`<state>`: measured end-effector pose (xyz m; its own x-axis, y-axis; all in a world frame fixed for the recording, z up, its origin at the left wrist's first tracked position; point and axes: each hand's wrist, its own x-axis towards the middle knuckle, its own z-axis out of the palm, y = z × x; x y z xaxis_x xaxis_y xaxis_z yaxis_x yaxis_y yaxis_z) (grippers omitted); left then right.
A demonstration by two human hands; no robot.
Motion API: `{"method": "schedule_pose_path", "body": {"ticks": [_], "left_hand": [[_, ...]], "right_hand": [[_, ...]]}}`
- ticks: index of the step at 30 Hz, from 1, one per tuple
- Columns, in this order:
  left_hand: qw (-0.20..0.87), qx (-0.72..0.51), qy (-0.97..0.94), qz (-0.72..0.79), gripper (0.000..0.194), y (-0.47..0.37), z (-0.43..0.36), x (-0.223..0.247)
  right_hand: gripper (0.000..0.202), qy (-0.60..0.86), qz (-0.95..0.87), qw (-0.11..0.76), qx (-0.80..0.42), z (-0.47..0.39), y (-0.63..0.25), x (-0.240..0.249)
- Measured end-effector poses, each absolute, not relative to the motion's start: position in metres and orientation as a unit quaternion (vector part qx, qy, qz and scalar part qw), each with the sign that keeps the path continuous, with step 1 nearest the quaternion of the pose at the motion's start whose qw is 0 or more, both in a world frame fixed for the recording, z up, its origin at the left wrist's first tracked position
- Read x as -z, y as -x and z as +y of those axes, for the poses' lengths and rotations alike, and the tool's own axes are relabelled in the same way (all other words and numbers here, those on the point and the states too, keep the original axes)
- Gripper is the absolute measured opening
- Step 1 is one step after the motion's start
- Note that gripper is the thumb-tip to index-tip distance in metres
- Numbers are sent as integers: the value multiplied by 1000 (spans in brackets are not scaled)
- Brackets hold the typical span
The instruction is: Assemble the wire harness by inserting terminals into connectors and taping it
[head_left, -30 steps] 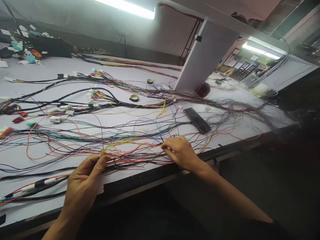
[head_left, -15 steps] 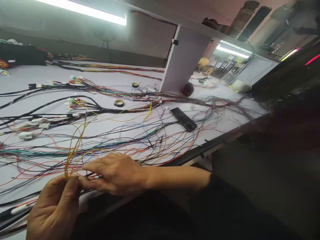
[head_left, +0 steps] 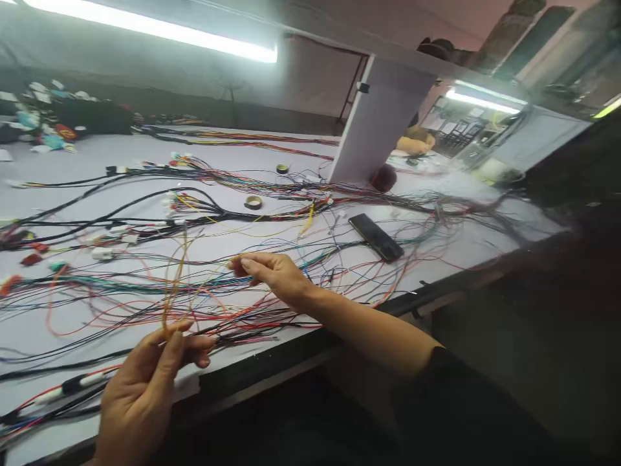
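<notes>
A small bundle of thin yellow wires [head_left: 169, 299] rises from between the thumb and fingers of my left hand [head_left: 143, 388], which is closed on it near the table's front edge. My right hand [head_left: 279, 275] is farther to the right, over the wires on the table, with thumb and fingertips pinched together. One thin yellow wire [head_left: 202, 288] curves from the bundle up to those fingertips. Teal, red and black wires [head_left: 140, 288] lie spread behind and beneath both hands.
Black-taped harness branches [head_left: 223, 213] with white connectors [head_left: 103, 254] cross the table. Two tape rolls [head_left: 253, 202] lie behind, and a black phone [head_left: 376, 237] lies to the right. An upright white panel [head_left: 383, 116] stands at the back. A person's arm [head_left: 412, 145] shows beyond it.
My right hand has moved away from my left, up and to the right, drawing out one yellow wire. My left hand keeps its hold on the bundle. The view has shifted leftward.
</notes>
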<state>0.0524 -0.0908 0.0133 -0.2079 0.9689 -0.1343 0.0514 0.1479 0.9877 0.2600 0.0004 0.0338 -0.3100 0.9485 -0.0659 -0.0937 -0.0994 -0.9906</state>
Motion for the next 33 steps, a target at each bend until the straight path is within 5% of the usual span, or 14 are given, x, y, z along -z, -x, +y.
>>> {"method": "schedule_pose_path", "body": {"ticks": [8, 16, 33], "left_hand": [[501, -504, -408, 574, 45, -49, -85, -4], [529, -540, -348, 555, 43, -46, -86, -10], [562, -622, -188, 512, 42, -46, -86, -16]], "right_hand": [[48, 353, -639, 326, -600, -6, -236, -68], [32, 341, -469, 399, -710, -4, -198, -67], [34, 333, -484, 507, -630, 88, -221, -136]]}}
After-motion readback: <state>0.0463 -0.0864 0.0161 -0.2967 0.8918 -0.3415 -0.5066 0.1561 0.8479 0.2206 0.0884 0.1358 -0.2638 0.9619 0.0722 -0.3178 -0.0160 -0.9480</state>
